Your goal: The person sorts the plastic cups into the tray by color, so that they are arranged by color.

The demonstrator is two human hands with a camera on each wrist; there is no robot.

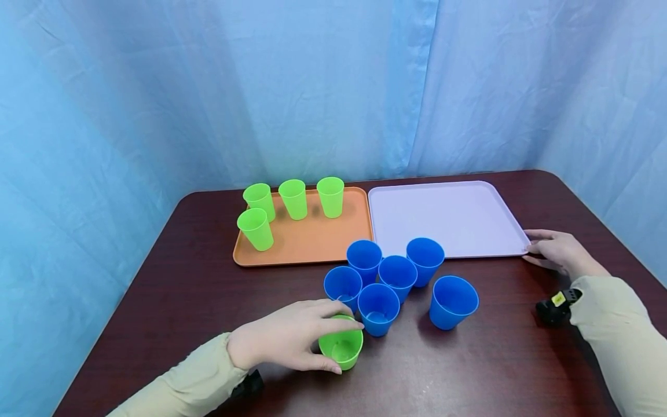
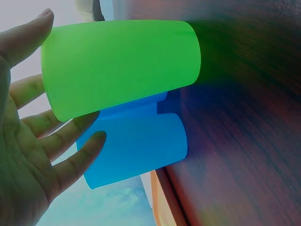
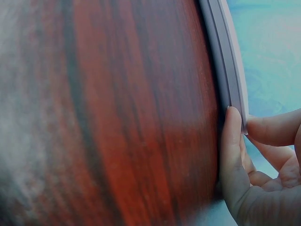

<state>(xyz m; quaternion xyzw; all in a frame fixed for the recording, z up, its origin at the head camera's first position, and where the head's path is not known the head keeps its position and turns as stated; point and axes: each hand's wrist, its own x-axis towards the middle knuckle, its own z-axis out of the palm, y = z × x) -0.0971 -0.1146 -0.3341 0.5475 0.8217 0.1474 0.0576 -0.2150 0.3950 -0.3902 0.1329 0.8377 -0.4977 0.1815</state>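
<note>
My left hand [image 1: 318, 331] curls round a green cup [image 1: 341, 348] that stands upright on the table just left of a cluster of several blue cups [image 1: 397, 277]. In the left wrist view the thumb and fingers [image 2: 70, 160] span the green cup [image 2: 122, 66], with a blue cup [image 2: 136, 150] right behind it. My right hand [image 1: 543, 248] pinches the near right corner of the bare lilac tray [image 1: 448, 217]; the right wrist view shows a thumb [image 3: 231, 150] and finger on the tray's rim [image 3: 225, 61]. Several more green cups [image 1: 294, 198] stand on the orange tray [image 1: 318, 243].
The two trays lie side by side at the back of the dark brown table [image 1: 495, 370]. Blue curtains [image 1: 333, 87] close off the back and sides. A black wrist device [image 1: 557, 304] sits on my right sleeve. One blue cup [image 1: 452, 302] stands slightly apart, at the right.
</note>
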